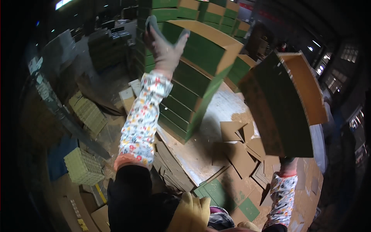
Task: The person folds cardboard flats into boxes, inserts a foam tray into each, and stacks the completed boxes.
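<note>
My left hand [164, 48], in a greyish glove, is raised with its fingers spread, holding nothing. It is in front of the left end of the top box [203, 50] on a tall stack; whether it touches that box I cannot tell. This box is green outside and brown inside, with an open face. At the right, my right hand [288, 164] grips the lower edge of a similar green cardboard box [280, 110], tilted up off the table. Its brown inside faces away to the right. The fingers of that hand are mostly hidden behind the box.
Below the top box stand several stacked green boxes [177, 102] on a worn table [185, 154]. Loose brown cardboard pieces [243, 158] and green panels [216, 193] litter its near right part. More green box stacks [214, 13] rise behind. Yellowish bundles [83, 166] lie on the floor at left.
</note>
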The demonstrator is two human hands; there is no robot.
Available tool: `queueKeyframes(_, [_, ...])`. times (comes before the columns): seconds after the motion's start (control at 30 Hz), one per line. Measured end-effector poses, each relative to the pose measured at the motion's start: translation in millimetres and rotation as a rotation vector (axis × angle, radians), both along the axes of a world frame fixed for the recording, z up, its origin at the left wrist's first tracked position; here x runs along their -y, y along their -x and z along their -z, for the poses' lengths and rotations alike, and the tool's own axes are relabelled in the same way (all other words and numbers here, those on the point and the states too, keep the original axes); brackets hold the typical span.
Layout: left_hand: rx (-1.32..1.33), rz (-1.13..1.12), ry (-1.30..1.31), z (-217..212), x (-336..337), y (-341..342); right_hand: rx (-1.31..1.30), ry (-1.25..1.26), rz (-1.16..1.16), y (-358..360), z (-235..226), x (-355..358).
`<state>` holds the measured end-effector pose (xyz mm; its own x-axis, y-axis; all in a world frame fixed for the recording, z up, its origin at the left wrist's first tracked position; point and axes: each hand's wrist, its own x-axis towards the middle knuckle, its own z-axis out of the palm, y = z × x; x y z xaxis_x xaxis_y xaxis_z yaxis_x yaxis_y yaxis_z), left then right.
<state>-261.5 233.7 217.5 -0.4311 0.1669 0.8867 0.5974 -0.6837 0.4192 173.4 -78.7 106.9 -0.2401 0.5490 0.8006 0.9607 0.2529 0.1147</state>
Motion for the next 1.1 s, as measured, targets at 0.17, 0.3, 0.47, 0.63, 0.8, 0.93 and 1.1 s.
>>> queueKeyframes(0.17, [-0.025,0.557,0.334,43,-111,71,0.241,0.018,-0.202,125,-127,-217])
queueKeyframes(0.3, [0.172,0.373,0.128,77,-136,69,0.029,0.405,-0.012,158,-167,-336])
queueKeyframes(0.47, [0.086,0.128,0.421,88,-108,96,-0.414,-0.003,-0.344,213,-185,-333])
queueKeyframes(0.63, [0.051,0.397,0.565,241,-7,44,-0.535,0.183,-0.57,270,-112,-282])
queueKeyframes(0.8, [-0.291,0.342,1.021,363,59,-36,-0.491,0.102,-0.478,269,-130,-284])
queueKeyframes(0.93, [-0.214,0.232,0.844,389,29,-57,-0.543,0.056,-0.609,259,-112,-306])
queueKeyframes(1.1, [-0.284,0.419,0.919,388,-53,-78,-0.415,0.031,-0.406,238,-116,-359])
